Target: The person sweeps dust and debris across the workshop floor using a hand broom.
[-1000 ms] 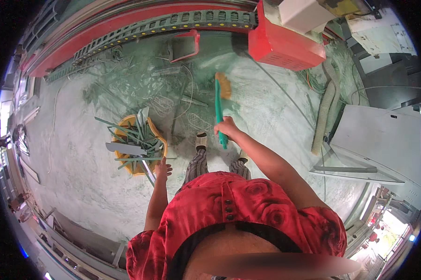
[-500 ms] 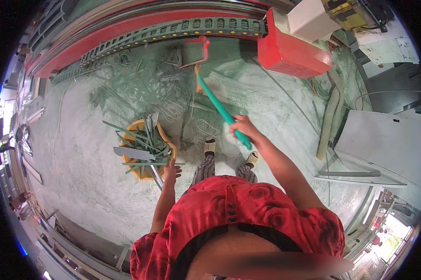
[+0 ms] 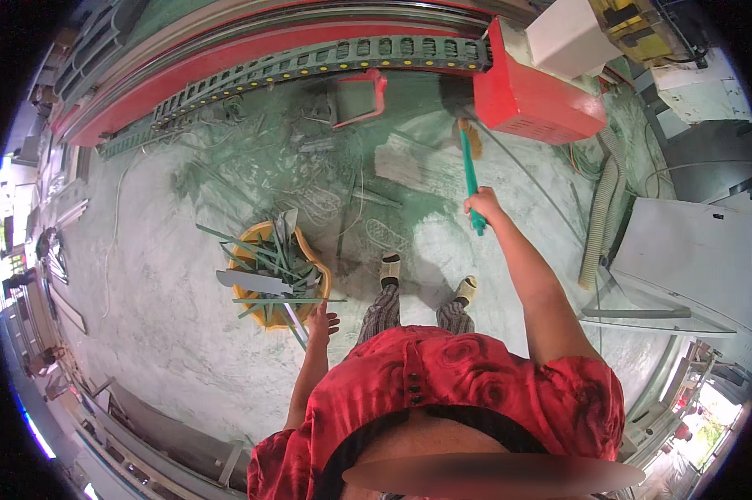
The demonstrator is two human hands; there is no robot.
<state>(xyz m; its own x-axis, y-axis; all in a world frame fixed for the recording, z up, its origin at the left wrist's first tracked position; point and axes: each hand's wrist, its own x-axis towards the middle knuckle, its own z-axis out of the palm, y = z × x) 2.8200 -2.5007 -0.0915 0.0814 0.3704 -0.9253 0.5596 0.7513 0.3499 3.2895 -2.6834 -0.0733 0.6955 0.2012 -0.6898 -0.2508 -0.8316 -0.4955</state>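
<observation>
My right hand [image 3: 483,202] is closed round the green handle of a broom [image 3: 469,161]. Its tan bristles reach the dusty floor below the red machine housing. At its near side, my left hand [image 3: 322,320] is beside a yellow tub [image 3: 321,265], fingers stretched and apart; whether the thumb touches the tub cannot be made out. Long thin green strips [image 3: 249,248] and a grey flat offcut [image 3: 257,282] fill the tub, several poking over its rim.
A red square frame [image 3: 377,98] lies on the floor near the black cable chain [image 3: 326,60]. The red machine housing [image 3: 532,104] stands far right, with a ribbed hose [image 3: 602,221] beside it. White panels [image 3: 684,250] stand at right. Dust and scraps cover the floor.
The broom has swung to the right and away from me, its bristles leaving the red frame and reaching the red housing. My right arm has stretched out. The left hand stays by the tub.
</observation>
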